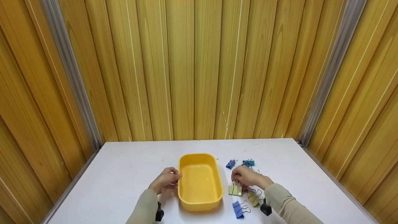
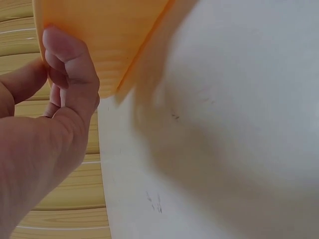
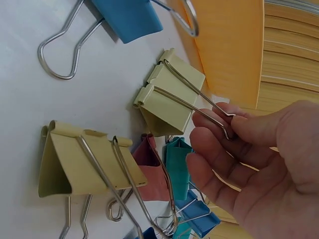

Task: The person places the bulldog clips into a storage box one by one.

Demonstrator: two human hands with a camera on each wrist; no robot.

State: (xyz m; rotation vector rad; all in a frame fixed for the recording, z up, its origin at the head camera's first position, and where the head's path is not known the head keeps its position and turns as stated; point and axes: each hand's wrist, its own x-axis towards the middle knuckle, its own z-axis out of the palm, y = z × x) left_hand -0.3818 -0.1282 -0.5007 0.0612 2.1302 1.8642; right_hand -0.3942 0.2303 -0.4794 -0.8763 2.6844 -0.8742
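Observation:
My left hand holds the left rim of a yellow plastic tub, thumb on the wall's one side and fingers on the other. In the left wrist view the fingers lie against the tub's outer wall. Right of the tub, my right hand pinches a wire handle of a pale yellow binder clip between thumb and fingertips. The right wrist view shows that pale yellow clip by the tub's side, its body pointing away from the palm.
Around the right hand lie more binder clips: a yellow one, a blue one nearer the front, a dark blue one and a teal one behind. A red clip shows between others. Wood-patterned panels enclose the white table.

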